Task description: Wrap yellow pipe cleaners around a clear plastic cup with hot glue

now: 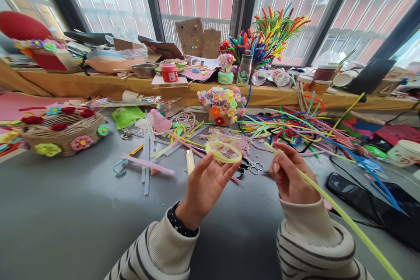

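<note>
My left hand (210,183) holds a clear plastic cup (226,140) tilted on its side, fingers beneath it and thumb at its edge. A yellow pipe cleaner ring (225,152) runs round the cup's rim, which faces me. In my right hand (293,175) a long yellow-green pipe cleaner (344,218) is pinched between thumb and fingers. Its short end points toward the cup but stays apart from it, and the long end trails to the lower right. Scissors (255,167) lie on the table just behind, between the two hands.
A woven basket with flowers (62,133) stands at the left. Glue sticks (146,166) and a pink pipe cleaner (147,165) lie left of my hands. Loose pipe cleaners (282,124) are heaped at the back right. A black phone (351,192) and cable lie at the right.
</note>
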Demonstrator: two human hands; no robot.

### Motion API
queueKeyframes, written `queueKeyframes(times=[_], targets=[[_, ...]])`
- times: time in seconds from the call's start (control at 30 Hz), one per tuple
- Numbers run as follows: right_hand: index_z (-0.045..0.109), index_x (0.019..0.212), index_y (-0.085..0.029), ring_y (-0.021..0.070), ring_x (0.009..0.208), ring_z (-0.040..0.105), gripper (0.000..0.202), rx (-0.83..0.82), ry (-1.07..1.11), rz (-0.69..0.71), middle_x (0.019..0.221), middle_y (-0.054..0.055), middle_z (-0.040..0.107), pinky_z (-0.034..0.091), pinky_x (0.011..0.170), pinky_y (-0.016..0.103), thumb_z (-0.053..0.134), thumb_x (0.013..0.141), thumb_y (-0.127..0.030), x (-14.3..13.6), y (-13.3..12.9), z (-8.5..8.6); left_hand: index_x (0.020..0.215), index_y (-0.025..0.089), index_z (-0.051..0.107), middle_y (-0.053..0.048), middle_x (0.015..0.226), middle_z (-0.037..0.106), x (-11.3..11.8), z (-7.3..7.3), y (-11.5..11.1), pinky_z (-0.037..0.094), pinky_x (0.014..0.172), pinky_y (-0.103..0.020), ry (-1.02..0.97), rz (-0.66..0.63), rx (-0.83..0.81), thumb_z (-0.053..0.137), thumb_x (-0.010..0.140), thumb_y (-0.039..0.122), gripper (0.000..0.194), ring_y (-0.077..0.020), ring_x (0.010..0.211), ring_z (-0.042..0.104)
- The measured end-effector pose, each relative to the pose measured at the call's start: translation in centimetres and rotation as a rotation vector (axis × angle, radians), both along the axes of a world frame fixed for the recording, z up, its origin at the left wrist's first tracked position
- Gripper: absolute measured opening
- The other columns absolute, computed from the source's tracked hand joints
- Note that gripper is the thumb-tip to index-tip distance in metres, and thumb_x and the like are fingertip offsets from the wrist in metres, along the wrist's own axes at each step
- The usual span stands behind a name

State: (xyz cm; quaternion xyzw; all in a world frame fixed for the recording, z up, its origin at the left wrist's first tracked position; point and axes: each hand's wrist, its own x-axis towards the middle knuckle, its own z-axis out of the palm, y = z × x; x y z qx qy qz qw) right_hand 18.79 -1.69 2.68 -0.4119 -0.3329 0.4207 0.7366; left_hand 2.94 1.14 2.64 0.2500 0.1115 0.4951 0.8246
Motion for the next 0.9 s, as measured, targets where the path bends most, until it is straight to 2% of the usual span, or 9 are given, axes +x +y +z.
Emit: queueKeyframes(times=[0.07, 0.13, 0.2, 0.3, 0.43, 0.6, 0.77, 0.9], targets=[[0.054, 0.076, -0.022, 0.0048, 0.041, 0.041, 0.019, -0.011, 0.006, 0.043, 0.05, -0.006, 0.052, 0.025, 0.035, 0.016, 0.066, 0.064, -0.029, -0.8, -0.4, 0.3, 0.117, 0.019, 0.042, -0.007, 0.111, 0.057, 0.2, 0.0, -0.1, 0.036, 0.095, -0.033, 0.027, 0.032, 0.011, 0.047, 0.076, 0.028, 0.042, -0.0206, 0.112, 0.046], [0.052, 0.067, -0.021, 0.0061, 0.043, 0.045, 0.02, 0.006, 0.018, 0.127, 0.054, -0.004, 0.057, 0.028, 0.035, 0.016, 0.063, 0.066, -0.038, -1.3, -0.7, 0.3, 0.114, 0.019, 0.045, -0.006, 0.109, 0.058, 0.3, -0.1, -0.1, 0.036, 0.095, -0.033, 0.043, 0.061, 0.014, 0.048, 0.075, 0.027, 0.04, -0.0201, 0.11, 0.047], [0.055, 0.063, -0.02, 0.0067, 0.042, 0.044, 0.029, 0.049, 0.024, 0.198, 0.051, -0.002, 0.055, 0.029, 0.035, 0.018, 0.053, 0.072, -0.047, -1.6, -0.8, 0.3, 0.113, 0.019, 0.047, -0.005, 0.108, 0.059, 0.4, -0.3, -0.1, 0.036, 0.095, -0.033, 0.053, 0.08, 0.01, 0.05, 0.074, 0.027, 0.039, -0.0197, 0.108, 0.049], [0.062, 0.069, -0.019, 0.0055, 0.038, 0.039, 0.031, 0.078, 0.012, 0.214, 0.045, -0.003, 0.048, 0.027, 0.034, 0.019, 0.048, 0.075, -0.046, -1.9, -0.7, 0.2, 0.113, 0.022, 0.047, -0.003, 0.106, 0.059, 0.6, -0.6, -0.2, 0.035, 0.096, -0.033, 0.07, 0.107, 0.029, 0.05, 0.075, 0.023, 0.038, -0.0189, 0.11, 0.047], [0.057, 0.084, -0.023, 0.0053, 0.04, 0.045, 0.014, 0.052, 0.009, 0.228, 0.057, -0.004, 0.062, 0.025, 0.033, 0.017, 0.056, 0.073, -0.033, -2.3, -0.9, 0.2, 0.113, 0.023, 0.045, -0.003, 0.108, 0.058, 0.8, -1.0, -0.4, 0.034, 0.095, -0.034, 0.108, 0.134, 0.089, 0.047, 0.078, 0.019, 0.036, -0.0188, 0.11, 0.047], [0.056, 0.069, -0.02, 0.0075, 0.046, 0.053, 0.008, 0.069, -0.005, 0.138, 0.064, -0.001, 0.068, 0.033, 0.035, 0.017, 0.062, 0.068, -0.025, -2.7, -0.9, 0.2, 0.112, 0.024, 0.045, -0.002, 0.107, 0.059, 1.0, -1.0, -0.6, 0.035, 0.093, -0.033, 0.137, 0.166, 0.088, 0.049, 0.077, 0.02, 0.036, -0.0185, 0.11, 0.048], [0.063, 0.063, -0.02, 0.0035, 0.039, 0.042, 0.008, 0.045, -0.027, -0.023, 0.049, -0.006, 0.056, 0.028, 0.034, 0.016, 0.067, 0.063, -0.026, -3.0, -0.6, -0.3, 0.113, 0.024, 0.044, -0.002, 0.109, 0.057, 1.1, -1.3, -0.6, 0.035, 0.093, -0.033, 0.129, 0.158, 0.101, 0.049, 0.077, 0.018, 0.037, -0.0179, 0.108, 0.048], [0.066, 0.062, -0.019, 0.0016, 0.037, 0.04, 0.007, 0.051, 0.013, -0.011, 0.047, -0.005, 0.053, 0.026, 0.034, 0.015, 0.068, 0.062, -0.026, -3.5, -0.4, -0.8, 0.112, 0.024, 0.045, -0.001, 0.107, 0.057, 1.2, -1.3, -0.6, 0.036, 0.092, -0.031, 0.12, 0.15, 0.112, 0.047, 0.078, 0.018, 0.034, -0.0166, 0.105, 0.05]])
